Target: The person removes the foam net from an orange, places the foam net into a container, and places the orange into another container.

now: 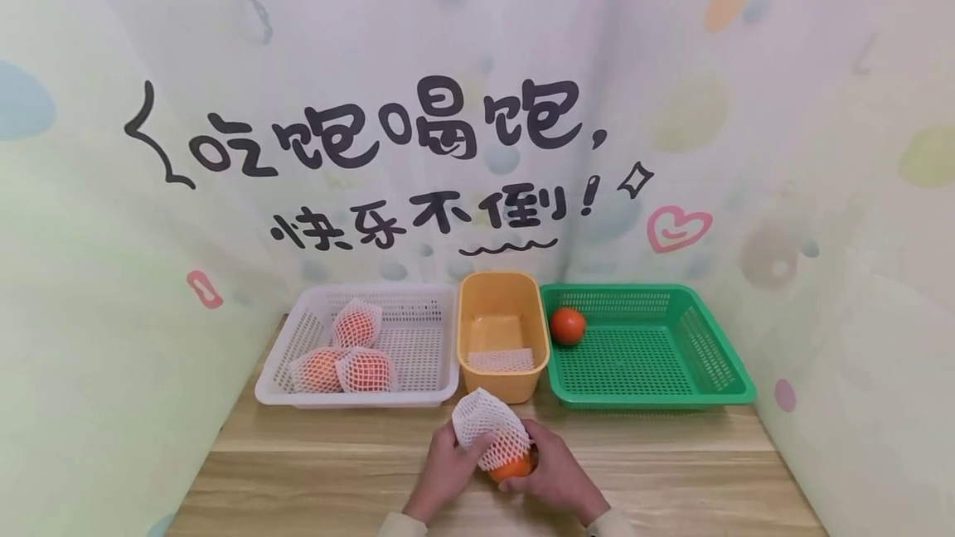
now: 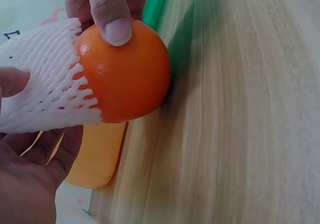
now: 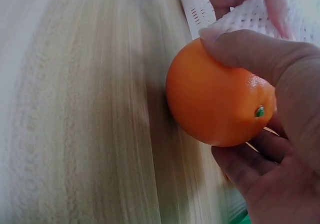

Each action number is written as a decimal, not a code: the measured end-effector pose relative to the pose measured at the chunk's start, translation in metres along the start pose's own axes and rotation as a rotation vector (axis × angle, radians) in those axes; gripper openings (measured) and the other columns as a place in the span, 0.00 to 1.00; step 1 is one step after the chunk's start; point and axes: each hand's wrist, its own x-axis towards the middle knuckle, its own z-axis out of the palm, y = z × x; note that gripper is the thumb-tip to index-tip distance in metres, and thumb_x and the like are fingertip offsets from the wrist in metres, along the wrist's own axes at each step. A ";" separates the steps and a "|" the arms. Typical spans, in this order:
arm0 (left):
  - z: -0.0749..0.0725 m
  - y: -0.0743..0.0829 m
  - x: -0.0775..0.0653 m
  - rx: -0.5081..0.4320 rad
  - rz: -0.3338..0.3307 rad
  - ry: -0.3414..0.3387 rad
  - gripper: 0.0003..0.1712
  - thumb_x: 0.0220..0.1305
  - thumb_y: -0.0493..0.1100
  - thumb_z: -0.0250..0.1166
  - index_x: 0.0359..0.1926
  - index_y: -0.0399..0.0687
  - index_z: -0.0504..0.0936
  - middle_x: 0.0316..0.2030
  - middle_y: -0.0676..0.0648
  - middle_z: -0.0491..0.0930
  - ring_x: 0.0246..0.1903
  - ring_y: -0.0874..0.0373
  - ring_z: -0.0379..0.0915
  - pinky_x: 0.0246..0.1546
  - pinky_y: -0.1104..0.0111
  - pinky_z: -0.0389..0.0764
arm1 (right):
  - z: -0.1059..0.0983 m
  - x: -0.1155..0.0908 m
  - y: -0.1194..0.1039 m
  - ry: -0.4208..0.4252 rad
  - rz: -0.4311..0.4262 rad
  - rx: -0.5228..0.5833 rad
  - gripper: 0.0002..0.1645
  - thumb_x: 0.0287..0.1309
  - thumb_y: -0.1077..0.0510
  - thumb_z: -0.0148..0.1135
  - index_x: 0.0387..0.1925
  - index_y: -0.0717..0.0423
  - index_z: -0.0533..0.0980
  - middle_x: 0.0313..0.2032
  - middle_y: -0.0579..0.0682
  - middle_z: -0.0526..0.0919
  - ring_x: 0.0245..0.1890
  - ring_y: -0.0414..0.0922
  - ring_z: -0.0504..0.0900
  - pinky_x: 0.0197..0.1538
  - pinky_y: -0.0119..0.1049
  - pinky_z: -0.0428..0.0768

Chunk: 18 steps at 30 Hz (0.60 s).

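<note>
An orange (image 1: 511, 470) is held close over the table's front, partly covered by a white foam net sleeve (image 1: 481, 421). My left hand (image 1: 444, 468) pinches the sleeve, its thumb on top and fingers beneath. From the other side, my right hand (image 1: 558, 472) grips the orange between thumb and fingers. In the left wrist view, the bare half of the orange (image 2: 130, 77) sticks out of the sleeve's jagged edge (image 2: 82, 97). A small green stem mark on the orange (image 3: 215, 99) shows in the right wrist view.
Behind the hands stands a yellow bin (image 1: 501, 388) with foam netting (image 1: 501, 360) inside. To its left, a white basket (image 1: 421, 398) contains three netted fruits (image 1: 366, 370). On the right, a green basket (image 1: 649, 400) holds one bare orange-red fruit (image 1: 568, 326). A printed curtain hangs behind.
</note>
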 end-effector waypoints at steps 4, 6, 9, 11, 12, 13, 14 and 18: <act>-0.006 0.003 0.000 0.032 0.027 -0.027 0.20 0.71 0.50 0.66 0.56 0.42 0.81 0.49 0.47 0.87 0.50 0.63 0.82 0.54 0.70 0.83 | -0.002 -0.001 0.000 -0.006 -0.003 0.017 0.49 0.38 0.45 0.86 0.62 0.49 0.73 0.55 0.46 0.83 0.50 0.40 0.81 0.54 0.34 0.81; -0.009 0.007 0.002 0.051 0.071 -0.015 0.18 0.69 0.46 0.67 0.55 0.43 0.82 0.49 0.47 0.87 0.49 0.63 0.82 0.53 0.69 0.83 | -0.002 -0.002 0.000 -0.004 -0.011 0.029 0.47 0.38 0.46 0.86 0.61 0.49 0.74 0.54 0.46 0.83 0.49 0.40 0.81 0.52 0.33 0.81; -0.014 0.014 0.008 0.093 0.152 0.011 0.11 0.66 0.40 0.69 0.50 0.50 0.84 0.44 0.50 0.86 0.44 0.65 0.80 0.48 0.70 0.84 | -0.002 -0.002 0.000 -0.005 -0.017 0.038 0.46 0.39 0.46 0.86 0.60 0.49 0.74 0.54 0.46 0.83 0.49 0.40 0.81 0.52 0.33 0.81; -0.018 0.020 0.013 0.122 0.200 0.027 0.10 0.64 0.38 0.71 0.45 0.55 0.84 0.40 0.52 0.84 0.40 0.65 0.78 0.44 0.71 0.83 | -0.002 -0.002 0.000 -0.017 -0.007 0.044 0.46 0.39 0.47 0.86 0.61 0.50 0.74 0.55 0.47 0.83 0.50 0.41 0.81 0.53 0.34 0.82; -0.020 0.024 0.016 0.133 0.210 0.029 0.11 0.63 0.37 0.72 0.43 0.56 0.83 0.38 0.53 0.84 0.38 0.65 0.77 0.42 0.71 0.83 | -0.002 -0.002 0.000 -0.022 -0.001 0.045 0.46 0.40 0.47 0.86 0.61 0.49 0.74 0.55 0.47 0.82 0.50 0.42 0.81 0.53 0.35 0.82; -0.023 0.027 0.020 0.150 0.216 0.030 0.10 0.63 0.38 0.72 0.42 0.56 0.83 0.37 0.53 0.84 0.37 0.65 0.77 0.40 0.72 0.82 | -0.002 -0.001 0.000 -0.028 0.005 0.048 0.46 0.40 0.47 0.86 0.62 0.49 0.74 0.56 0.47 0.82 0.51 0.42 0.81 0.53 0.35 0.82; -0.026 0.031 0.023 0.165 0.222 0.032 0.11 0.63 0.38 0.73 0.43 0.56 0.83 0.38 0.54 0.84 0.37 0.65 0.77 0.40 0.72 0.83 | -0.002 -0.001 0.000 -0.033 0.011 0.052 0.46 0.40 0.47 0.86 0.62 0.49 0.74 0.57 0.47 0.82 0.51 0.43 0.81 0.53 0.35 0.82; -0.036 0.045 0.038 0.189 0.247 0.050 0.14 0.61 0.40 0.74 0.47 0.52 0.83 0.39 0.54 0.85 0.36 0.63 0.79 0.38 0.70 0.84 | -0.002 -0.001 0.000 -0.032 0.000 0.064 0.47 0.40 0.47 0.86 0.63 0.49 0.74 0.58 0.48 0.81 0.52 0.44 0.81 0.54 0.36 0.82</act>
